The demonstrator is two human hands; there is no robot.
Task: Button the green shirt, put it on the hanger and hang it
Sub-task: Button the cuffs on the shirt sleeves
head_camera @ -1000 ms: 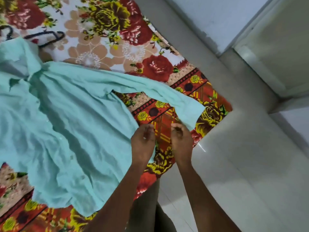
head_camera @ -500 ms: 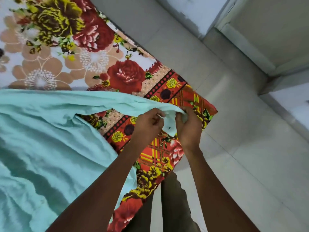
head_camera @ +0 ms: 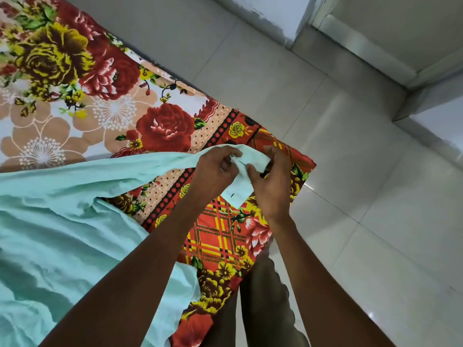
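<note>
Head view: the green shirt (head_camera: pixel 62 221) is seen spread over a flower-printed bedsheet (head_camera: pixel 165 126), its body filling the frame from 7 to 9 o'clock and one sleeve drawn out toward the centre. The end of that sleeve, the cuff (head_camera: pixel 253 159), is lifted just above the sheet near the bed's corner, slightly toward 12 o'clock from the frame's middle.

The left hand (head_camera: pixel 215 171) is curled, and the cuff's edge is pinched between its thumb and fingertips. The right hand (head_camera: pixel 273 181) is set at 3 o'clock of the left, almost touching it; the cuff is held from the other side, with the thumb laid on the cloth and the fingers bent behind it. A loose flap of the cuff hangs down between the two hands, and a small dark slit, likely a buttonhole, is visible on it. Whether a button is engaged cannot be told.

A pale tiled floor (head_camera: pixel 375 221) is seen from 1 to 5 o'clock.
</note>
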